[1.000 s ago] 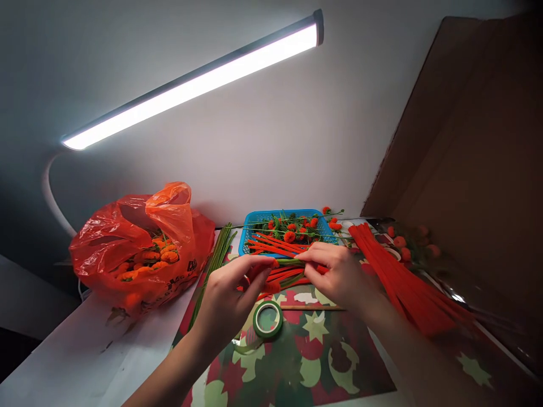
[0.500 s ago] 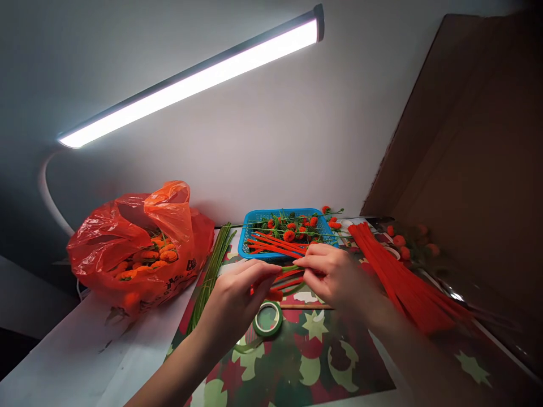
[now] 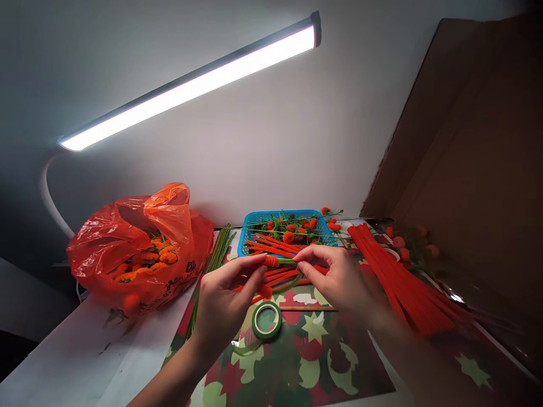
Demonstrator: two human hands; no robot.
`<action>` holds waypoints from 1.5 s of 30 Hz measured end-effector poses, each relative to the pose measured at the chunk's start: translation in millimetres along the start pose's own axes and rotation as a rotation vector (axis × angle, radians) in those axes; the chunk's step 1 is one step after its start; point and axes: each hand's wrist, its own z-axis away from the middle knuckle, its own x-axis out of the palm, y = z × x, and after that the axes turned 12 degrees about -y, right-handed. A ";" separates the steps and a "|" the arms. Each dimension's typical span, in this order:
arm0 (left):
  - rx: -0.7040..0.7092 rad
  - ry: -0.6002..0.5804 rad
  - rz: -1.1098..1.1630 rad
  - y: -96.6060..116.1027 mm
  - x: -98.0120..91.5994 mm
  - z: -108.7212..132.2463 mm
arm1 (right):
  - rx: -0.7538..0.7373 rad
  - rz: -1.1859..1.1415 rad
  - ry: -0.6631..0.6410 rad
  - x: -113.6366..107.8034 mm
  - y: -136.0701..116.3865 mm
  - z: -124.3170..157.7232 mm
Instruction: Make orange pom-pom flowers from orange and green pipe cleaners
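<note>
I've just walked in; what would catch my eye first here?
Probably the long, glowing white bar lamp slanting across the top of the view. Below its lower end sits a crinkled, translucent red plastic bag with fuzzy orange blooms inside. Near the centre, the right hand pinches the green end of a small fuzzy orange-and-green piece, with the left hand at its orange end.

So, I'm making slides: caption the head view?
Left hand holding a fuzzy orange piece, right hand pinching its green stem.
</note>
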 end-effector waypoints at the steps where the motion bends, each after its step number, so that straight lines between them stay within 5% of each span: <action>1: 0.001 -0.028 0.006 -0.4 -0.5 0.0 | -0.006 0.001 -0.005 1.6 0.3 0.5; 5: -0.002 -0.094 0.025 -0.4 0.0 0.7 | -0.001 -0.030 -0.037 7.0 1.1 2.1; 13: -0.095 0.034 0.133 5.1 1.6 -2.8 | 0.071 -0.110 0.031 -3.9 -0.4 -2.0; 22: -0.142 -0.014 0.221 4.0 -0.2 -4.2 | 0.059 -0.119 -0.012 -12.1 2.2 -1.7; 34: 0.092 -0.068 -0.199 -2.7 -0.1 -2.3 | -0.259 0.425 0.129 -6.7 -7.4 4.0; 45: 0.171 -0.117 -0.247 1.0 5.3 -0.3 | -0.265 0.501 0.032 -2.9 -4.1 5.4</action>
